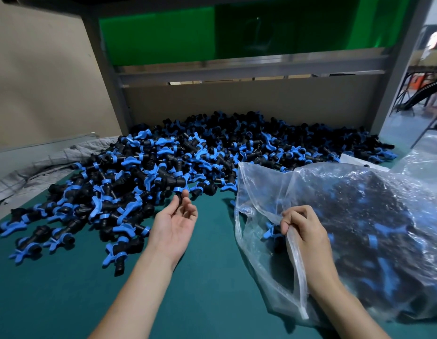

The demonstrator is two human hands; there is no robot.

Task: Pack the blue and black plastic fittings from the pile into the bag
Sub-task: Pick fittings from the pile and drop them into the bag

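A large pile of blue and black plastic fittings point(200, 152) covers the back and left of the green table point(207, 277). My left hand point(174, 222) is palm up at the pile's near edge, its fingertips pinching one fitting point(180, 189) by its black end. A clear plastic bag point(347, 231) lies on the right, holding many fittings. My right hand point(303, 228) grips the bag's rim and holds its mouth open toward the pile.
A grey quilted cloth point(41, 165) lies at the left edge of the table. A beige back panel point(237, 99) and grey metal frame point(249, 67) close off the rear. More clear plastic point(422, 152) lies at the far right.
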